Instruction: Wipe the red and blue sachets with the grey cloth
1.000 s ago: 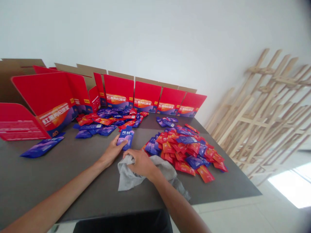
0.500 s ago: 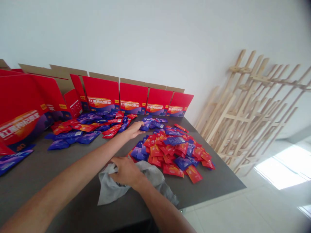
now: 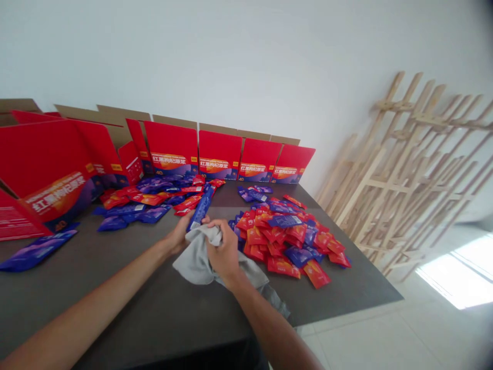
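My left hand [image 3: 180,234] is closed round the lower end of a blue-purple pouch [image 3: 202,207], which points up and away over the dark table. A crumpled grey cloth [image 3: 200,254] is bunched in my right hand [image 3: 224,248], whose fingers press it against the pouch's near end. Part of the cloth trails rightward across the tabletop. Right of my hands lies a heap of red and blue pouches [image 3: 275,231]. Beyond my left hand, more red and blue pouches [image 3: 154,198] are spread in a looser group.
Open red cartons [image 3: 171,141] line the wall, with a larger red carton [image 3: 50,169] at left. One blue pouch [image 3: 40,249] lies before it. Wooden easel-like frames [image 3: 385,174] lean right of the grey table [image 3: 346,298], past its edge.
My left hand has drawn back from the small blue pile near the cartons with a pouch. My right hand has lifted the cloth off the table and brought it to that pouch.
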### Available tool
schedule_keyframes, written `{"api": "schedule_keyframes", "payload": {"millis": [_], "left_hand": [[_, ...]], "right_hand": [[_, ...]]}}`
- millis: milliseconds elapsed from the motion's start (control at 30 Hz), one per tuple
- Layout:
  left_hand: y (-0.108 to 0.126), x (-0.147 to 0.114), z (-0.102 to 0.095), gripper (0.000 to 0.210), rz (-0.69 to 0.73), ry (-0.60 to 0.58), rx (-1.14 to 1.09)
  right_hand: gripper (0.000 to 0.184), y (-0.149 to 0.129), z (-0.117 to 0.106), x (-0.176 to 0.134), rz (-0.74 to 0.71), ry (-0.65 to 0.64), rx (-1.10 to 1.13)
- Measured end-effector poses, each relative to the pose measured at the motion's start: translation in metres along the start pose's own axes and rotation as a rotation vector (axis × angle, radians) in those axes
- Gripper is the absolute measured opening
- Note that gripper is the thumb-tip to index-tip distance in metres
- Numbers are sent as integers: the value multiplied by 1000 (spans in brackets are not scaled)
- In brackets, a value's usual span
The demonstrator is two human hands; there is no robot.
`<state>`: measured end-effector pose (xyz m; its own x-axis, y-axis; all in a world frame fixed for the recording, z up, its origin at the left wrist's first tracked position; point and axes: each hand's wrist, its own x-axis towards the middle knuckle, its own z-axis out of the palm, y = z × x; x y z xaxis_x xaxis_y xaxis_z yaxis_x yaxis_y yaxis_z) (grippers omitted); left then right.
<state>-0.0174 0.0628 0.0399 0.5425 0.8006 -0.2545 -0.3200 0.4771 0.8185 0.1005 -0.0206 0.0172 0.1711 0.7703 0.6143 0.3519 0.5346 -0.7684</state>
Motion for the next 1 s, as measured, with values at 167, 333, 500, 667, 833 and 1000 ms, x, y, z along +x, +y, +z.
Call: {"api": "schedule_keyframes", "payload": {"millis": [167, 333, 500, 667, 833, 1000], "left_hand": [[-32, -39, 3, 25, 82, 96, 341], [-47, -39, -8, 47, 178, 50, 438], [-39, -17, -19, 53, 344, 242, 393], [-46, -19, -28, 52, 293, 174, 500], [-60, -27, -30, 46, 228, 62, 526], [-37, -1, -26, 46, 230, 226, 317]], "right_hand": [[23, 2, -4, 3, 80, 143, -34], [18, 8, 1, 1, 144, 104, -6], [20, 8, 10, -6, 6, -258, 30], [19, 7, 5, -1, 89, -78, 47], [13, 10, 0, 6, 200, 78, 72], [20, 9, 8, -5, 112, -304, -73]]}}
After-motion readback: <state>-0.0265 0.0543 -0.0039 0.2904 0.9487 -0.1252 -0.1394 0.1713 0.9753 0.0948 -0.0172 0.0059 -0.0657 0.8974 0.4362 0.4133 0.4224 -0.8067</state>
